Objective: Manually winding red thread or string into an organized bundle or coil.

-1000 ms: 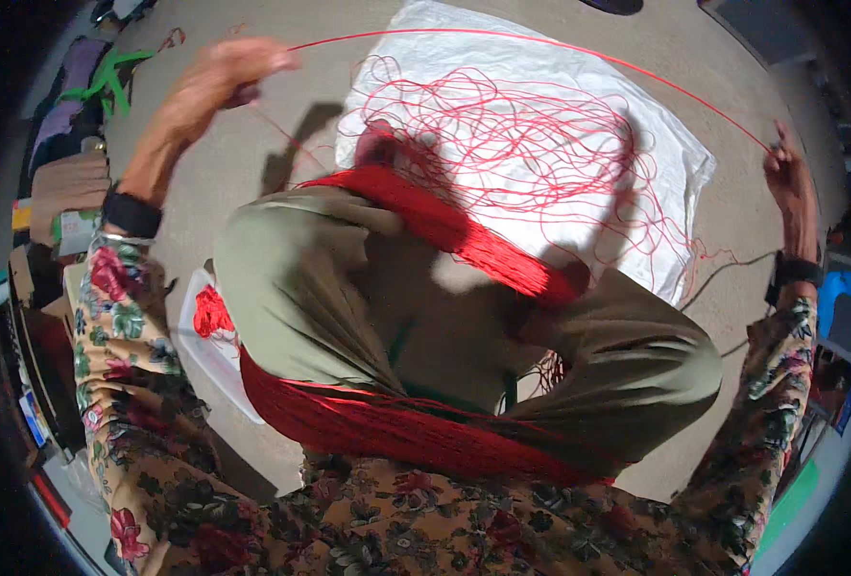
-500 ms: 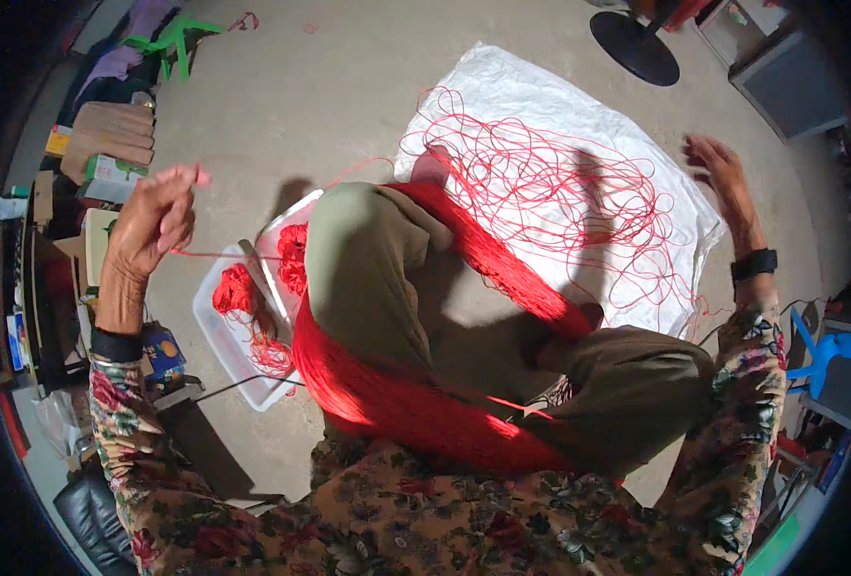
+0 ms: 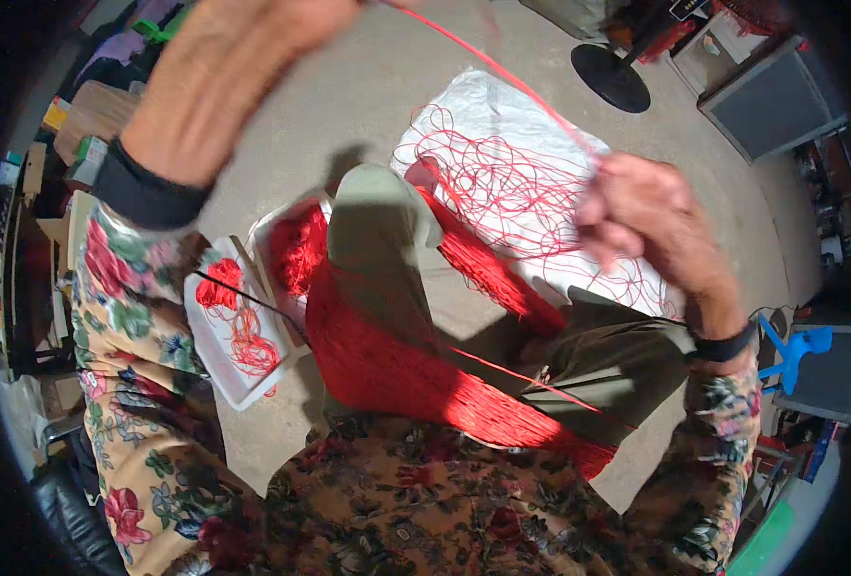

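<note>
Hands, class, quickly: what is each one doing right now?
Left hand: raised, fingers out of frame, grip cannot be told; the red thread runs up to it.
Right hand: closed, pinching the red thread.

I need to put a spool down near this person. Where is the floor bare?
Bare concrete floor lies between the raised left hand and the white sheet. Crowded: the sheet under loose red thread, the white trays, the lap's red skein.

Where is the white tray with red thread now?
In the head view the white tray lies on the floor at the person's left side, beside the left knee, below the raised left hand.
</note>
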Available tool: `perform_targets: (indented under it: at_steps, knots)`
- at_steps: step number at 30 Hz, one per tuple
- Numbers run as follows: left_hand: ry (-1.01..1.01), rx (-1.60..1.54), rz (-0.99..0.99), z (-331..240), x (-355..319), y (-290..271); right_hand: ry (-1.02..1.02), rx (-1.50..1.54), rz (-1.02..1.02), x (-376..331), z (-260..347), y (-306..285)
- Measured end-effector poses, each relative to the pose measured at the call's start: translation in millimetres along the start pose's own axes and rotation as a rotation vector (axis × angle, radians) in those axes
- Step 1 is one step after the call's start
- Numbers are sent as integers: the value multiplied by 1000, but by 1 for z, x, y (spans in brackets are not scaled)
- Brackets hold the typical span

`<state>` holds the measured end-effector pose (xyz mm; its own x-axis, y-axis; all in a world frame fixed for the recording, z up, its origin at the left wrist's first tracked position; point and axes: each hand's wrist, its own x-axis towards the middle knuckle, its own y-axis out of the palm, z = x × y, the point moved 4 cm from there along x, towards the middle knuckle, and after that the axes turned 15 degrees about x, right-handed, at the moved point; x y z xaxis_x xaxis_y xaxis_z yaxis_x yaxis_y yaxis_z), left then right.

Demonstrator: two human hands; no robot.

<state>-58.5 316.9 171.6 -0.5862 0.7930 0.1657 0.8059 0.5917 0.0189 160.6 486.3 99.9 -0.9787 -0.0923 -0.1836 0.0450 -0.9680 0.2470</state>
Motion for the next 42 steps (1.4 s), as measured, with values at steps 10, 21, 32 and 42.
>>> perform_targets:
  at_steps: [10,21,32,42]
  knots:
    - [-260,-85,-595,139,77,-213,197,-254,-839,-350,-47,-246]
    - [-556,528,70,279,165,91,200,304,-1126,-228,-189,-359]
    - [789,350,578,208,107,209,-278,709,-442,19,-50,-228]
    - [-528,1194,77,189,27,-166,-527,566,-1263,-269,-96,-540]
